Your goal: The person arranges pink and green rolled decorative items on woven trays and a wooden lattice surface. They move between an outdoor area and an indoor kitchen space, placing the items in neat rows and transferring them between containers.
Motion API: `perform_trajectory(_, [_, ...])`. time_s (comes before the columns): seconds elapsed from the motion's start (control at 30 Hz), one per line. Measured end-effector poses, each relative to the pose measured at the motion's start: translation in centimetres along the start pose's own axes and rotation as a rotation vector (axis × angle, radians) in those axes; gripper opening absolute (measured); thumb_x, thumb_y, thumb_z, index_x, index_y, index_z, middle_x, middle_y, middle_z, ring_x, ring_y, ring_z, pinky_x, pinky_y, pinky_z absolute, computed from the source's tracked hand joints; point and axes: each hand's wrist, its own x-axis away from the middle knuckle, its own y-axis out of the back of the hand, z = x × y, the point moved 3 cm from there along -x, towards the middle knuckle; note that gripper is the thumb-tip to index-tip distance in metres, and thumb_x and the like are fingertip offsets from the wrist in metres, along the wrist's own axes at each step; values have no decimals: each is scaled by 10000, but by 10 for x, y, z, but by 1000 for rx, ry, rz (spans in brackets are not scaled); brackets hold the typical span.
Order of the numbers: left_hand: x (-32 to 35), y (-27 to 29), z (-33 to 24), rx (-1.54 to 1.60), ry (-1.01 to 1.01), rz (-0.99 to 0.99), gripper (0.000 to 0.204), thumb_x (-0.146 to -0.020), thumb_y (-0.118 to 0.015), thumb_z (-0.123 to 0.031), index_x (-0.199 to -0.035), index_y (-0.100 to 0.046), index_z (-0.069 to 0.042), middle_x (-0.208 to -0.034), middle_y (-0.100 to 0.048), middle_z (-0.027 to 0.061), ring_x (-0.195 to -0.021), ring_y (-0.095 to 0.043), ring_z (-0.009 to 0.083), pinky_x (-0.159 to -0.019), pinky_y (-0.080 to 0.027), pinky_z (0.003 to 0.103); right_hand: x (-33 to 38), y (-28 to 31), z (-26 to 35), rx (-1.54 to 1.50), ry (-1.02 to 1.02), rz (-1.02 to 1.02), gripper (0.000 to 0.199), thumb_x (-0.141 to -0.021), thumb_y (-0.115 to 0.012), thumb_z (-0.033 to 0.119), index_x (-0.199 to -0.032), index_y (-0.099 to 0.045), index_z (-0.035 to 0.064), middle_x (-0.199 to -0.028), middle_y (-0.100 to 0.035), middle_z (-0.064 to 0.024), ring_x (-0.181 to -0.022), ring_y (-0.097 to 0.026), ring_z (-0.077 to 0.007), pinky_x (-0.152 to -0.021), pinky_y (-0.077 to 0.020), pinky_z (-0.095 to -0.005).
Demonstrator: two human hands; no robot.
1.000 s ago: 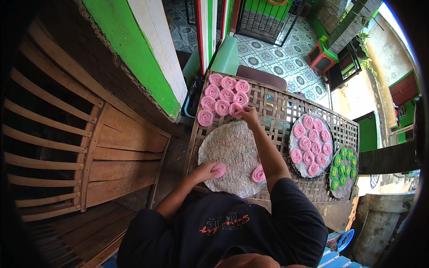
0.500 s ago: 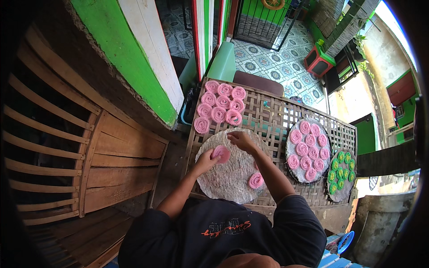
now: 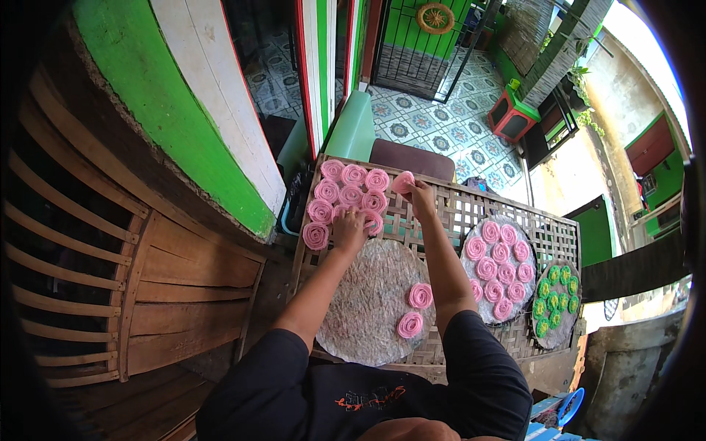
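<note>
My right hand (image 3: 421, 198) pinches a pink coiled rosette (image 3: 401, 181) above the woven bamboo rack, just right of a block of similar ones. My left hand (image 3: 348, 232) lies over the near side of that block, its bent fingers gripping the edge of another rosette (image 3: 373, 221) and partly hiding its neighbour. Flat pink rosettes (image 3: 351, 195) sit in close rows there. In front of me is a round, greyish fibrous mat (image 3: 368, 301). At its right side lie two rosettes, one (image 3: 420, 295) beyond the other (image 3: 409, 325).
Right of my arm, a round mat (image 3: 468, 266) carries several pink rosettes, and a smaller one (image 3: 565, 323) holds green-and-yellow ones. The bamboo rack (image 3: 456, 213) lies under everything. A wooden bench (image 3: 198, 294) stands left, a pale green chair (image 3: 351, 125) beyond the rack.
Both hands have moved away from me, off the round mat to the rosette block. The left hand no longer holds its earlier rosette; the right hand, empty-looking before, now holds one.
</note>
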Motion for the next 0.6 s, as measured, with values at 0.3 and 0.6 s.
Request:
perform_trajectory(0.3, [-6, -23, 12, -68, -153, -64, 109, -722, -701, -136, -808, -662, -83, -1039, -578, 50, -979, -528, 270, -825, -428, 433, 22, -5, 4, 1094, 565, -192, 457, -854, -608, 45, -1292, -505, -31, -1225, -578, -232, -925, -669, -288, -780, -538, -339])
perform_trajectory(0.6, [3, -14, 19, -53, -282, -69, 117, -781, -700, -179, -896, -699, -157, -1027, -606, -13, -977, -528, 214, -867, -418, 389, 174, 72, 24, 896, 311, 88, 283, -832, -640, 76, -1103, -631, -6, -1095, -616, -191, -838, -658, -294, -740, -530, -361])
